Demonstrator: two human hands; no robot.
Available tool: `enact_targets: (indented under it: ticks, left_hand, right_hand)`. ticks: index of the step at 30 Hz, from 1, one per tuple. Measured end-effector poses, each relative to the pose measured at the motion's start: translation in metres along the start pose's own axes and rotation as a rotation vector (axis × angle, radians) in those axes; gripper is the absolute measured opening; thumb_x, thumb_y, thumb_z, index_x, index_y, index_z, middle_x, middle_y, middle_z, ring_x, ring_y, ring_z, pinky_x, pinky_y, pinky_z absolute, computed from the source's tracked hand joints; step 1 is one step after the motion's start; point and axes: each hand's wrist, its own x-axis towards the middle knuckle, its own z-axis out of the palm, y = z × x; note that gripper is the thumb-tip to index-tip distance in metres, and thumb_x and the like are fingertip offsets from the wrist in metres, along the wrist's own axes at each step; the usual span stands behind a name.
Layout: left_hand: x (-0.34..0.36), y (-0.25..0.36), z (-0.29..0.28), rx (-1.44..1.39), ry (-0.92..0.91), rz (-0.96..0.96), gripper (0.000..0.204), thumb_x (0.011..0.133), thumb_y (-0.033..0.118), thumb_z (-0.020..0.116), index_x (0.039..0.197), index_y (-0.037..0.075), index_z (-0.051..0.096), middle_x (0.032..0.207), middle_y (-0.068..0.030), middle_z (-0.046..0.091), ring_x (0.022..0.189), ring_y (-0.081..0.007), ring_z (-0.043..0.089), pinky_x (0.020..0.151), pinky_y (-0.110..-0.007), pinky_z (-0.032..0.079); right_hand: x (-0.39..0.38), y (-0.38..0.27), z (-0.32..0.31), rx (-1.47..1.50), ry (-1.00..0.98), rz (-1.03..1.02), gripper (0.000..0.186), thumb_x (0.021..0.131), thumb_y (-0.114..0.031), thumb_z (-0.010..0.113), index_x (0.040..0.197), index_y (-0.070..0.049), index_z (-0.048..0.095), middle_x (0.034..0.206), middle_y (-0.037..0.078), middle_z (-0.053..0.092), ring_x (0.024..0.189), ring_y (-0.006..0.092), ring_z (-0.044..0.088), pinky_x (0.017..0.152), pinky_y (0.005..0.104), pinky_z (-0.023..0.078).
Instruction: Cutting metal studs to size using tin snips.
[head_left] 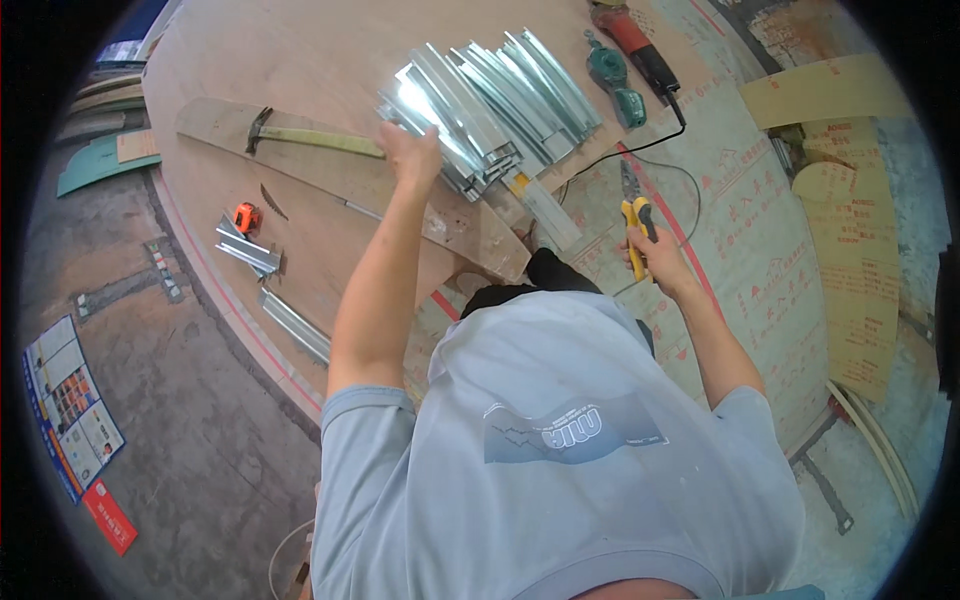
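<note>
Cut lengths of shiny metal channel lie side by side in a bundle on the board, their near ends uneven. My left hand is at the bundle's left edge, its fingers closed about the outermost channel. Part of that grip is hidden by the hand itself. To the right, my right hand is wrapped round the yellow and black handles of metal snips, whose blades point away from me. One channel piece sticks out toward me below the bundle.
A hammer lies on a long plank left of my hand. Farther left are an orange tape measure and loose channel offcuts. A red angle grinder and a green tool lie at the far right, with a black cord.
</note>
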Motion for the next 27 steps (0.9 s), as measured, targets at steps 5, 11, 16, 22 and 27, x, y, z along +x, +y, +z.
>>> enact_targets:
  ticks: [5, 11, 16, 22, 27]
  left_hand:
    - [-0.011, 0.083, 0.021, 0.119, -0.260, 0.615, 0.044, 0.083, 0.009, 0.073, 0.126, 0.004, 0.062, 0.133, -0.0190, 0.059, 0.127, -0.0356, 0.055, 0.105, -0.050, 0.044]
    - [0.002, 0.117, 0.103, 0.534, -0.596, 1.105, 0.042, 0.087, 0.004, 0.063, 0.128, 0.011, 0.065, 0.136, -0.0103, 0.061, 0.130, -0.0300, 0.055, 0.111, -0.051, 0.041]
    - [0.019, 0.138, 0.099, 0.771, -0.793, 1.111, 0.045, 0.085, 0.002, 0.063, 0.129, 0.013, 0.065, 0.136, -0.0074, 0.060, 0.139, -0.0256, 0.048, 0.119, -0.054, 0.035]
    - [0.017, 0.124, 0.110, 0.745, -0.868, 1.119, 0.045, 0.086, 0.007, 0.068, 0.129, 0.016, 0.064, 0.139, -0.0042, 0.060, 0.140, -0.0246, 0.047, 0.120, -0.057, 0.033]
    - [0.020, 0.123, 0.106, 0.814, -0.734, 1.335, 0.022, 0.096, 0.022, 0.057, 0.110, 0.021, 0.073, 0.118, 0.0004, 0.070, 0.127, -0.0202, 0.057, 0.115, -0.054, 0.037]
  right_hand:
    - [0.005, 0.003, -0.006, -0.027, -0.016, -0.042, 0.028, 0.103, -0.026, 0.064, 0.109, 0.001, 0.060, 0.090, 0.005, 0.065, 0.073, 0.0131, 0.062, 0.067, 0.0309, 0.055]
    - [0.009, 0.015, -0.014, -0.057, -0.038, -0.076, 0.028, 0.102, -0.026, 0.064, 0.105, 0.002, 0.062, 0.086, 0.005, 0.065, 0.073, 0.0140, 0.063, 0.066, 0.0318, 0.054]
    - [-0.001, 0.023, -0.019, 0.030, 0.020, -0.068, 0.028, 0.103, -0.026, 0.063, 0.105, 0.002, 0.062, 0.088, 0.005, 0.065, 0.074, 0.0137, 0.063, 0.067, 0.0315, 0.053]
    - [0.007, 0.017, -0.016, 0.012, 0.014, -0.066, 0.028, 0.103, -0.026, 0.062, 0.107, 0.002, 0.062, 0.089, 0.004, 0.065, 0.074, 0.0133, 0.062, 0.068, 0.0317, 0.053]
    - [0.002, 0.000, -0.014, -0.075, -0.005, -0.135, 0.029, 0.102, -0.027, 0.064, 0.107, 0.002, 0.062, 0.088, 0.004, 0.065, 0.075, 0.0126, 0.062, 0.070, 0.0311, 0.053]
